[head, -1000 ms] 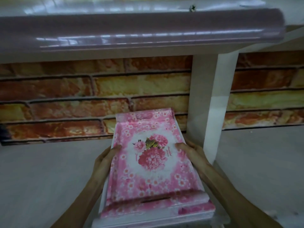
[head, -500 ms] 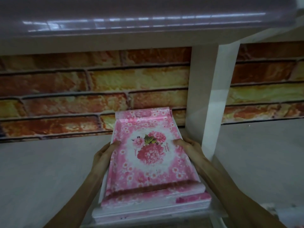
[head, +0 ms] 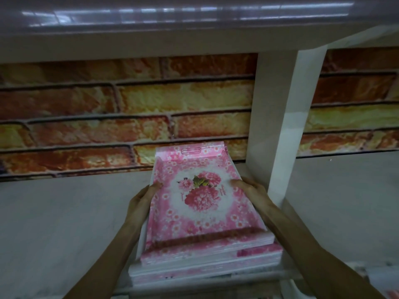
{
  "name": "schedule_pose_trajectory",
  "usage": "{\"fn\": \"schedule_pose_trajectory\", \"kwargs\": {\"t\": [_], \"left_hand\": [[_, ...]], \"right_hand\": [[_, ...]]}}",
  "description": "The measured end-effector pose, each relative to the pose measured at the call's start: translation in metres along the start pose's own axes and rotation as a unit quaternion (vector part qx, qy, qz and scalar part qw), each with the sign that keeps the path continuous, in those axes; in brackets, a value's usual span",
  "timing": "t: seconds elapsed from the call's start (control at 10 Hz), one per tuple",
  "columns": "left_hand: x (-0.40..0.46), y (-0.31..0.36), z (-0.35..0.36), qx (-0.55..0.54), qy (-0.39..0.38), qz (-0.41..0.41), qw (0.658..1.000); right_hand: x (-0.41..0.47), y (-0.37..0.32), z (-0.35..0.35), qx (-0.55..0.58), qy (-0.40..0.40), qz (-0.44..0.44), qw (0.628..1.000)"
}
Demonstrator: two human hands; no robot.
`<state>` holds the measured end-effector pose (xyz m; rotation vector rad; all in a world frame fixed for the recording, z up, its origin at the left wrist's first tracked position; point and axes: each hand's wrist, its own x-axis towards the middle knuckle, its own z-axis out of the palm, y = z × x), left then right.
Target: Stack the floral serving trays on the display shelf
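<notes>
A stack of pink floral serving trays lies on the pale shelf board, its long axis running away from me and its far end close to the brick-pattern back wall. My left hand grips the left edge of the stack, thumb over the rim. My right hand grips the right edge the same way. The top tray shows a pink flower bunch on a white centre. The near ends of the lower trays stick out past the shelf's front edge.
A white upright divider stands just right of the stack, close to my right hand. The glossy shelf above overhangs the space. Brick-pattern wall closes the back. More shelf board lies right of the divider.
The stack has slid a little further back on the shelf, with both hands keeping their hold on its sides. My view has dropped slightly under the upper shelf.
</notes>
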<state>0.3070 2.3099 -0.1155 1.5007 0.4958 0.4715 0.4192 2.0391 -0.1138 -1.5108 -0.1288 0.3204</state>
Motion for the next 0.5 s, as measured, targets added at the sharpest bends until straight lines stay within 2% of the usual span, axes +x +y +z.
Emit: {"fn": "schedule_pose_trajectory", "kwargs": {"t": [0.4, 0.5], "left_hand": [[-0.044, 0.001, -0.025, -0.009, -0.107, -0.004, 0.994], [-0.065, 0.001, -0.036, 0.011, -0.106, -0.002, 0.994]], "right_hand": [[-0.044, 0.001, -0.004, -0.043, 0.012, 0.033, 0.998], [-0.062, 0.004, -0.013, -0.009, -0.005, 0.045, 0.999]]}}
